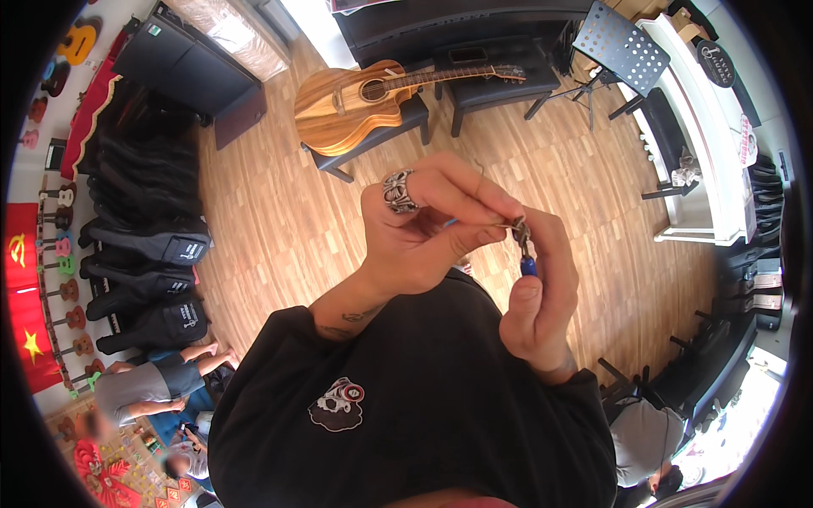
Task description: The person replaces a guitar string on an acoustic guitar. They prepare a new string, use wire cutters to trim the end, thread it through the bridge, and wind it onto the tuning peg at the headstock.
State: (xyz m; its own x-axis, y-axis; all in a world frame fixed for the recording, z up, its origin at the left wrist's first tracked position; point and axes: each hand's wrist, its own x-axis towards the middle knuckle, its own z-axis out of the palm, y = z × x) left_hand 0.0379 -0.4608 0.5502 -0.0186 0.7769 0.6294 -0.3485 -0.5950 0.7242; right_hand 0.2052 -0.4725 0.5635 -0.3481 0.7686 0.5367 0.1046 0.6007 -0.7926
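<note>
In the head view, right of centre, the left hand (415, 254) is pinching a small metal clasp (519, 230) by the fingertips; the right hand (549, 296) is gripping the linked blue fob (528, 267) between thumb and forefinger. Good handling is probably depending on steadying the fob; crowding fingertips are partly hiding the clasp. At upper centre, a guitar (347, 118) is resting on a black bench (413, 116); a music stand (622, 51) is standing at upper right, obstructing nothing.

Pretty bright in here tbh, wood floor (271, 254) looks warm, white glare blowing out the lower right. Straight edges bend toward the black rim, two heads (95, 425) lower left are smudgy.
</note>
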